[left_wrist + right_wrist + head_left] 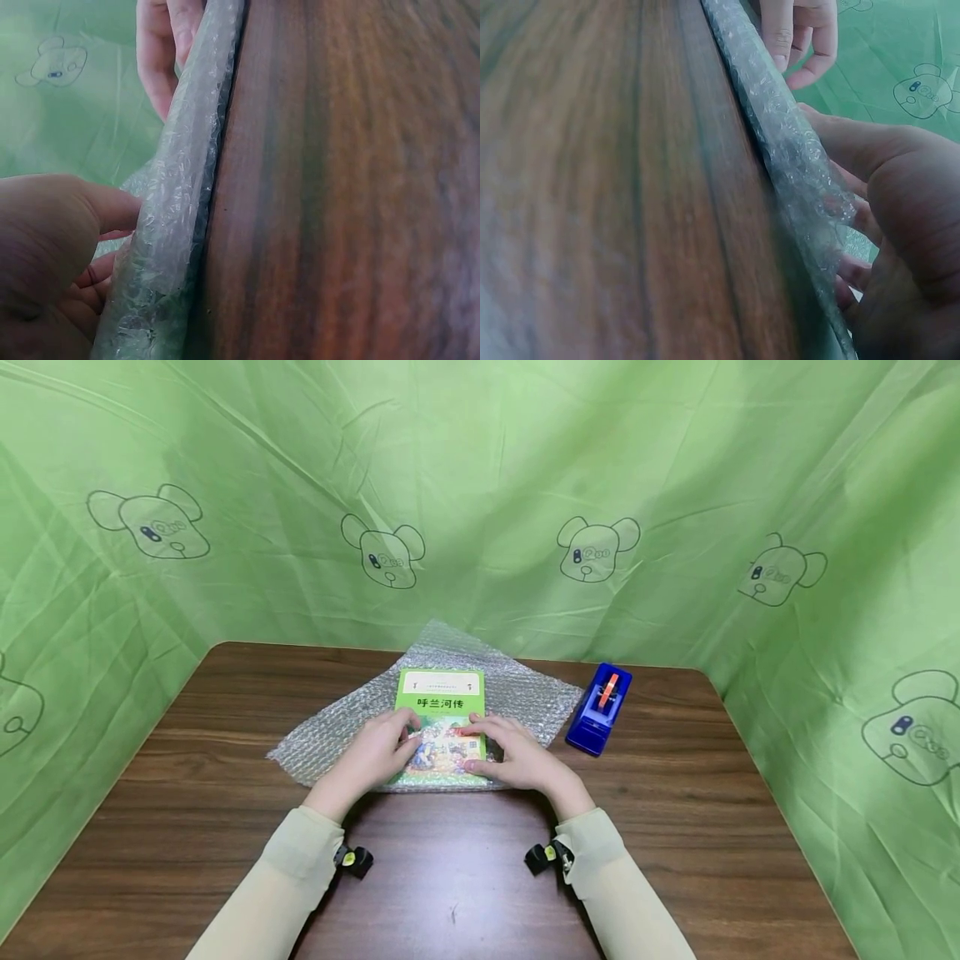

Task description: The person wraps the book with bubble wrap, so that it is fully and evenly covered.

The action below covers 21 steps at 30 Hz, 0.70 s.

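A green book (440, 683) with dark Chinese characters on its cover lies on a sheet of bubble wrap (318, 743). Clear wrap covers the lower part of the cover, and its rolled-over edge (176, 172) runs along the near side in both wrist views. My left hand (381, 745) rests on the book's left side, fingers and thumb lightly bent against the wrap. On the right side, my right hand (517, 757) presses the wrap with spread fingertips. Between the hands the illustrated part of the cover shows through the plastic.
A blue tape dispenser (591, 731) with an orange-red roll stands right of the wrap, close to its corner. The dark wooden table (675, 827) ends at a green curtain (480, 468) printed with bear outlines, which hangs behind and on both sides.
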{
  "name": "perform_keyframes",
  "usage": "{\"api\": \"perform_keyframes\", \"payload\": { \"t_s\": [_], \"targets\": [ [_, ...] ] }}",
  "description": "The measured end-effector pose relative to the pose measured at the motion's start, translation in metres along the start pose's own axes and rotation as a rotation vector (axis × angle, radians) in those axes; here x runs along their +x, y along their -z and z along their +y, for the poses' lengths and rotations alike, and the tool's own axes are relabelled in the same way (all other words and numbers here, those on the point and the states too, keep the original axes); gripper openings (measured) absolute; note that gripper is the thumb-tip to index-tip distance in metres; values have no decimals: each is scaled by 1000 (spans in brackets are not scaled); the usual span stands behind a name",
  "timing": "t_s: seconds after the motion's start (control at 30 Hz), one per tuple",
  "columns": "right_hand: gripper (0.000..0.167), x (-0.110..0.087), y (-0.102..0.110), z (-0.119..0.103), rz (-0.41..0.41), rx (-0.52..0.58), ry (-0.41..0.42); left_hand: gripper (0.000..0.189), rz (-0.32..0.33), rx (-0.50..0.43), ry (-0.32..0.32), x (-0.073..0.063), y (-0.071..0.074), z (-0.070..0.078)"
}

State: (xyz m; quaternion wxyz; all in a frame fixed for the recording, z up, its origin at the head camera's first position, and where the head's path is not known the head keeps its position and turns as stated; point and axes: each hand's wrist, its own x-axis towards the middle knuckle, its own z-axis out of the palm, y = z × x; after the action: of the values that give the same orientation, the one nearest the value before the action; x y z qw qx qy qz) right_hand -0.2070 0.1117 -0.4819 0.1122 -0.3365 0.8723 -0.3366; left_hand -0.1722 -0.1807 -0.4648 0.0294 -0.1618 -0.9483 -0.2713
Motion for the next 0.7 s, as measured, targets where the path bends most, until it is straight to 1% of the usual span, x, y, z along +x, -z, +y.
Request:
{"api": "perform_keyframes", "payload": {
  "t_s": [0.13, 0.23, 0.37, 0.43, 0.5, 0.63, 0.7],
  "targets": [
    [66, 0, 0, -2, 6, -5, 20, 17, -8, 43, -41, -2, -1, 0],
    [58, 0, 0, -4, -7, -10, 38, 14, -15, 69, -67, -3, -1, 1],
    [50, -1, 0, -5, -24, -16, 21, 14, -35, 65, -97, -3, 1, 0],
    [50, -1, 0, -5, -29, -26, 11, 16, -48, 54, -113, -4, 4, -1],
    [50, -1, 0, -6, -30, -33, 10, 22, -68, 44, -130, -5, 7, -2],
    [50, -1, 0, -7, -30, -38, 10, 44, -110, 20, -164, -7, 15, -2],
    [50, -1, 0, -8, -30, -38, 12, 52, -131, 11, -170, -7, 17, -2]
  ]
}}
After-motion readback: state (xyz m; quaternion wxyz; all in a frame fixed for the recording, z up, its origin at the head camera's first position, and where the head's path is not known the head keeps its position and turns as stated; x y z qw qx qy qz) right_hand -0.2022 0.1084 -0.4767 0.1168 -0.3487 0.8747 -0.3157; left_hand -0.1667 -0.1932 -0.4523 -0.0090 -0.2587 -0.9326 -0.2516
